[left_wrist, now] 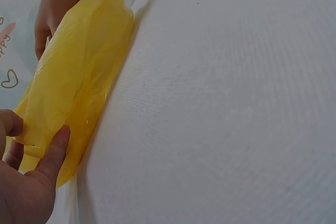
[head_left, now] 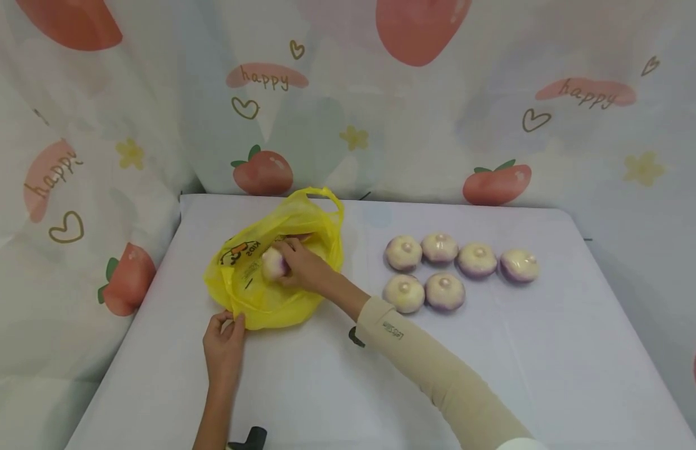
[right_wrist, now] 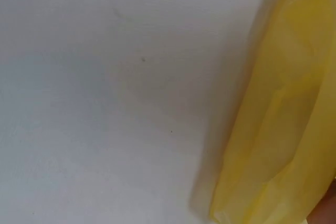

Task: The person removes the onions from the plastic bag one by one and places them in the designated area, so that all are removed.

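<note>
A yellow plastic carrier bag lies with its mouth spread on the left part of the table. Inside the mouth, my right hand grips a round purple-and-white bulb, like an onion or garlic. Something purplish shows partly behind those fingers. My left hand pinches the bag's near edge between thumb and fingers; the left wrist view shows this hand holding the yellow film. In the right wrist view the bag's side hides most of the right hand.
Several matching bulbs sit in two loose rows right of the bag, beyond the right forearm. The white table ends at a back edge against a printed curtain. One bag handle stands up at the far side.
</note>
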The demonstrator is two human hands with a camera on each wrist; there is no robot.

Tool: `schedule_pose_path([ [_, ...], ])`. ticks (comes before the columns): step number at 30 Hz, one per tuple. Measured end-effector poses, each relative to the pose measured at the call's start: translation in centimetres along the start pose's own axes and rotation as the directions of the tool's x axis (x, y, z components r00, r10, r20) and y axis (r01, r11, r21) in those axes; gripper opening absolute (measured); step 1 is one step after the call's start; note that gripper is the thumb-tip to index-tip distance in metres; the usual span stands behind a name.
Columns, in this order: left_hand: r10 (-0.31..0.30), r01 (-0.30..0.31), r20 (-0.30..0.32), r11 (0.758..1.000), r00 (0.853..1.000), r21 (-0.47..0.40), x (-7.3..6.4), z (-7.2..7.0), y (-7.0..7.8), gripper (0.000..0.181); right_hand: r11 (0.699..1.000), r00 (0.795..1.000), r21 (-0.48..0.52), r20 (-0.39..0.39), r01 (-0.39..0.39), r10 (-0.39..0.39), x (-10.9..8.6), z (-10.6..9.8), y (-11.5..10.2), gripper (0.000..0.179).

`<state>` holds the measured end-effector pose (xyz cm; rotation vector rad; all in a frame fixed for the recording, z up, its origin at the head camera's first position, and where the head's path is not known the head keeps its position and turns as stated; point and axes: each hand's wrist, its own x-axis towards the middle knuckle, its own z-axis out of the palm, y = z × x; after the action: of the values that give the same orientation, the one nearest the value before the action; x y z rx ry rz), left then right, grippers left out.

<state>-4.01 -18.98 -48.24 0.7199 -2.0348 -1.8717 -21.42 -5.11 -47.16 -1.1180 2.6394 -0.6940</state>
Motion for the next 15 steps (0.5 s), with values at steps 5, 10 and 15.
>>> schedule_pose_path([
  [5,-0.010,0.010,-0.009,1.000,1.000,0.002,0.7,-0.1,-1.5,0.021,0.986,0.996,0.158,-0.063,-0.046,0.056,-0.5,-0.9,0.2,0.073],
  [10,-0.002,0.002,-0.024,1.000,1.000,0.006,1.4,-0.2,-3.5,0.025,0.970,0.983,0.239,-0.163,-0.041,0.082,-1.3,-1.6,0.6,0.075],
  [15,0.002,-0.001,-0.034,1.000,0.999,0.026,1.4,-0.1,-3.5,0.024,0.947,0.965,0.322,-0.253,0.022,0.063,-2.8,-2.6,1.2,0.074],
])
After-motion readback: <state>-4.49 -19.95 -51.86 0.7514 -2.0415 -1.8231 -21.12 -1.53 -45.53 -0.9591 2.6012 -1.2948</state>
